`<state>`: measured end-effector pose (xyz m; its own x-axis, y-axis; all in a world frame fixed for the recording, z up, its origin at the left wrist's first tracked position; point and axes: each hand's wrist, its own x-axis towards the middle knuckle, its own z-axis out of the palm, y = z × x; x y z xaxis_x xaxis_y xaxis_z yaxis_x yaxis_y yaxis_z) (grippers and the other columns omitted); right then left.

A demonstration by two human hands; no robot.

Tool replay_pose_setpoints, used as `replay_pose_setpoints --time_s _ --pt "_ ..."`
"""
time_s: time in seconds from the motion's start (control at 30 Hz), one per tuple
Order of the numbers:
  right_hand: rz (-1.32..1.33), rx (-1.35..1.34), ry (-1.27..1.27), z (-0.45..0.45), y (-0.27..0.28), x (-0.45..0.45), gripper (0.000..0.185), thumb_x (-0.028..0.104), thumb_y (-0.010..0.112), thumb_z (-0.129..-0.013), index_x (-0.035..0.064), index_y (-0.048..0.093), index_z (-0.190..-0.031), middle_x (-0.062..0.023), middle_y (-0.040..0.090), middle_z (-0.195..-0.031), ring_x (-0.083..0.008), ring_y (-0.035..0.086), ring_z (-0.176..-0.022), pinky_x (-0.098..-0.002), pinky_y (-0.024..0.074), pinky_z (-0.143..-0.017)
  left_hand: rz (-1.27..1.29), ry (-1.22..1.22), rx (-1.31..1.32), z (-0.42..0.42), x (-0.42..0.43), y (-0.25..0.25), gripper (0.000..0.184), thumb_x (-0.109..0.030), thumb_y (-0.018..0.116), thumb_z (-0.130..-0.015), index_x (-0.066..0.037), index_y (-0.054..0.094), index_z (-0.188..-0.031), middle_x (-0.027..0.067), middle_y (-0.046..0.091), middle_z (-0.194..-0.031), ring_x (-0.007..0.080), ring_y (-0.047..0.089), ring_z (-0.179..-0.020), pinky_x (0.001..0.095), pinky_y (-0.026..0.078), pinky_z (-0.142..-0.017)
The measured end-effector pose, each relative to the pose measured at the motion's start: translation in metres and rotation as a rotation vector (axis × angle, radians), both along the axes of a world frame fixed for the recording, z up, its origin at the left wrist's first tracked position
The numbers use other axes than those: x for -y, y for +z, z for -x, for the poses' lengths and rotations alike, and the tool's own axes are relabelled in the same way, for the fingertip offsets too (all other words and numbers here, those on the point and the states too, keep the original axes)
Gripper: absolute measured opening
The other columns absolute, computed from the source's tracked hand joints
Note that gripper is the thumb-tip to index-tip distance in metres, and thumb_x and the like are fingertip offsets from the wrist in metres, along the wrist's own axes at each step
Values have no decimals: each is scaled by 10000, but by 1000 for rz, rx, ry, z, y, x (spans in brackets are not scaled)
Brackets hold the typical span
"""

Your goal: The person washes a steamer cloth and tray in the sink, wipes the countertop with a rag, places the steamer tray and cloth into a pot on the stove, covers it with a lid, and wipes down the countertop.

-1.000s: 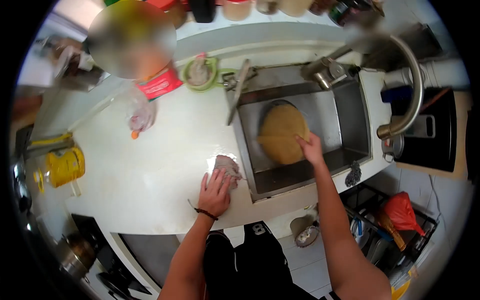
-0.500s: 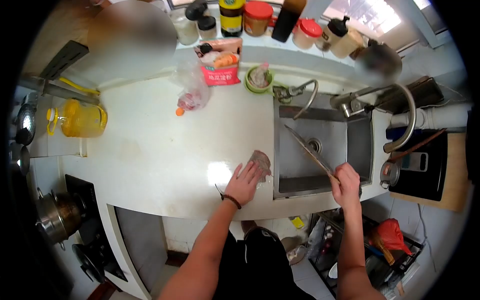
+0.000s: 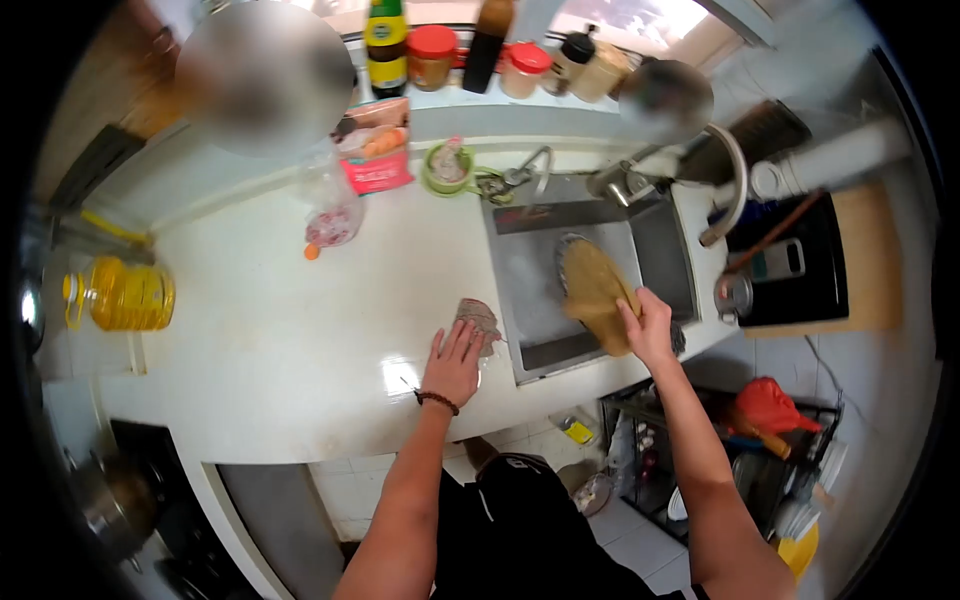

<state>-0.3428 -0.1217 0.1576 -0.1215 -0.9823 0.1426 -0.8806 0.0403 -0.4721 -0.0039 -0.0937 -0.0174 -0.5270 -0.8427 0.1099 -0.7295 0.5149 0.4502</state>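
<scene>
Left hand [image 3: 453, 372], open and flat, fingers slightly spread, presses a crumpled grey-brown cloth [image 3: 480, 314] to the white counter [image 3: 270, 340], covering part of it. Well apart, the right hand [image 3: 652, 325] clamps the near edge of a tan, rounded, flat board [image 3: 598, 283] tilted over the rectangular steel sink [image 3: 664, 255]; fingers underneath are hidden, the board's outline warped.

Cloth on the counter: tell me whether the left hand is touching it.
Touching: the head view shows the left hand with its fingers lying on the cloth.
</scene>
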Motion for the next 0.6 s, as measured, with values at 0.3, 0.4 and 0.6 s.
replay_pose_setpoints --time_s 0.3,0.4,0.6 --pt "35 132 -341 44 -15 -46 272 101 722 -898 -20 493 -812 -236 521 -741 -440 528 -668 -443 438 -598 -6 -7 24 13 0 9 535 -102 561 -876 -57 548 -1408 150 449 -1552 324 355 -1484 560 215 -1226" --pt "195 149 -417 52 -21 -55 274 95 720 -896 -20 487 -809 -240 511 -723 -433 521 -653 -437 432 -588 31 -13 14 17 3 5 503 -84 534 -895 -33 544 -1395 169 459 -1540 355 362 -1476 568 226 -1216" --pt "141 343 -594 63 -31 -87 220 94 708 -907 -25 532 -850 -240 526 -705 -352 528 -588 -396 433 -569 35 -24 37 18 -2 6 523 -133 518 -908 -7 521 -1416 191 420 -1567 369 337 -1487 571 201 -1227"
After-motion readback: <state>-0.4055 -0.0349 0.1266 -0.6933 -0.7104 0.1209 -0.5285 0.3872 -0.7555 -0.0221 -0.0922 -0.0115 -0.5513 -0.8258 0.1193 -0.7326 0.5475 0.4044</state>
